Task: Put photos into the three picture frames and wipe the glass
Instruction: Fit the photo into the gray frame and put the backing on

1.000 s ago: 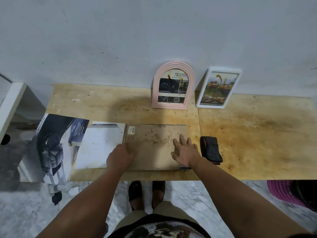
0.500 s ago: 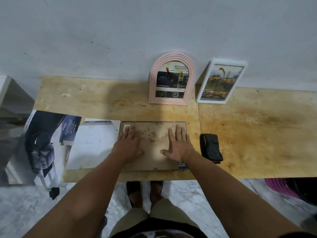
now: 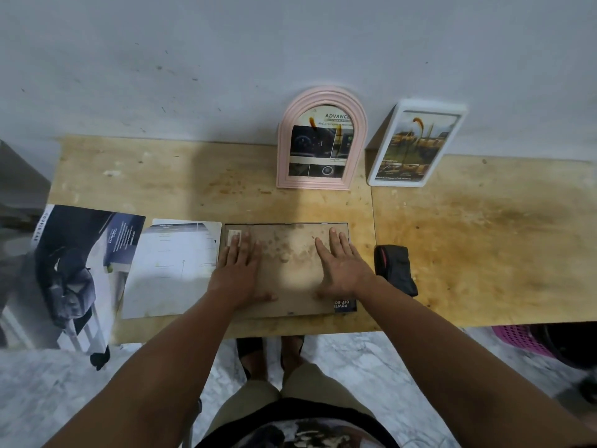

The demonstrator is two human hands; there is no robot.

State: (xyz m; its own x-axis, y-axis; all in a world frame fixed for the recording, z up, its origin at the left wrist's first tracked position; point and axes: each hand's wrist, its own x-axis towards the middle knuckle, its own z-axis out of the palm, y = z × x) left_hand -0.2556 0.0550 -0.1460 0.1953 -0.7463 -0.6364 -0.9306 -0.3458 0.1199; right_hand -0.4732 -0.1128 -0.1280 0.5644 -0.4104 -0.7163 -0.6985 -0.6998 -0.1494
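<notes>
Both the left hand (image 3: 237,273) and right hand (image 3: 342,270) press flat, fingers straight, on the brown cardboard-backed rectangular frame (image 3: 287,270) (face down), which lies in front of the pink arched frame (image 3: 321,140) standing against the wall.

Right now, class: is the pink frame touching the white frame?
Apart. The head view shows the pink frame and the white frame standing side by side against the wall, with a strip of bare table between their bases.

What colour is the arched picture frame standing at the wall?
Pale pink, the arched frame; clearest in the head view.
</notes>
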